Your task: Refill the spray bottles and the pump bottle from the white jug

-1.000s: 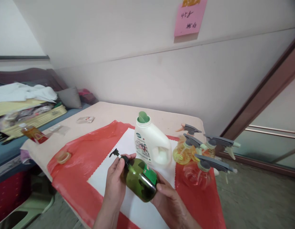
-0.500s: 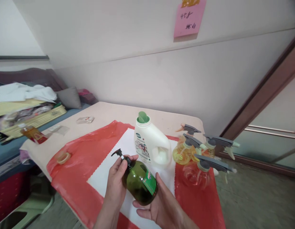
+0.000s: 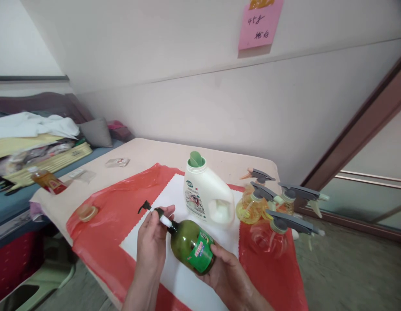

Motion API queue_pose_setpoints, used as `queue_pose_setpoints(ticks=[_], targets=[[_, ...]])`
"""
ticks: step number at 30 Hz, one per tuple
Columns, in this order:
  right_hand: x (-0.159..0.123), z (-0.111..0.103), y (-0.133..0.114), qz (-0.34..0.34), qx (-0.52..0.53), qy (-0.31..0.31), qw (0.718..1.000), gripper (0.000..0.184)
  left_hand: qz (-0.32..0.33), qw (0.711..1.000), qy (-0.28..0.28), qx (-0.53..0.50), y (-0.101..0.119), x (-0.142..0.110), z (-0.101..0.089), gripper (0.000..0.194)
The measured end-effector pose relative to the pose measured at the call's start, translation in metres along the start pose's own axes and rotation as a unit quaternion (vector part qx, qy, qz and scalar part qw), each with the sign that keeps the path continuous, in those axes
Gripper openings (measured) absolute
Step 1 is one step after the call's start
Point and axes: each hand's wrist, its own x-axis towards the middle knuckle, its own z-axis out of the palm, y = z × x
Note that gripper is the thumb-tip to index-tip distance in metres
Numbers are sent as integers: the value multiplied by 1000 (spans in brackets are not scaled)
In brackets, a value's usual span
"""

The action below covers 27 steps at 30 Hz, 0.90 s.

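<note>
My right hand (image 3: 224, 270) grips the lower end of a dark green bottle (image 3: 185, 242) with a bright green label, tilted with its neck toward the left. Between the fingers of my left hand (image 3: 152, 235) is a black pump head (image 3: 159, 211); its white shaft shows between the collar and the bottle's neck, partly drawn out. Just behind the bottle stands a white detergent jug (image 3: 205, 188) with a green spout and a handle. Beneath lies a white sheet (image 3: 177, 283) on red plastic (image 3: 112, 229).
Several spray bottles with grey trigger heads (image 3: 292, 220) stand at the table's right edge. On the left are a cap (image 3: 87, 213), a clear packet (image 3: 118, 162) and a bottle of amber liquid (image 3: 46, 180). A pink note (image 3: 260, 26) hangs on the wall.
My left hand has moved up and left, drawing the pump head away from the bottle's neck so the white shaft shows. The bottle has turned, bringing its label more into view.
</note>
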Motion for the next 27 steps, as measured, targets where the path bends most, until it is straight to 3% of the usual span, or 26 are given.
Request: queue_pose_setpoints(ticks=[5,10,14,19,24,25,27], targets=[[3,-8,3,-1,-34,37,999,70,13,996,61,-69,20,18,-15,24],[6,-11,7,-26,-45,54,997,66,20,980,138,-143,35,35,-33,29],[8,-9,8,-58,-37,37,997,56,-77,981,62,-165,31,34,-31,29],[9,-6,4,-91,-23,25,995,58,-175,980,-63,-70,26,25,-22,26],[10,0,2,-84,-19,-41,995,55,-221,966,-129,26,27,15,-16,28],[10,0,4,-77,-36,-42,996,53,-218,964,-143,49,27,13,-15,29],[13,-5,9,-72,-112,15,991,54,-200,961,-165,95,26,9,-13,31]])
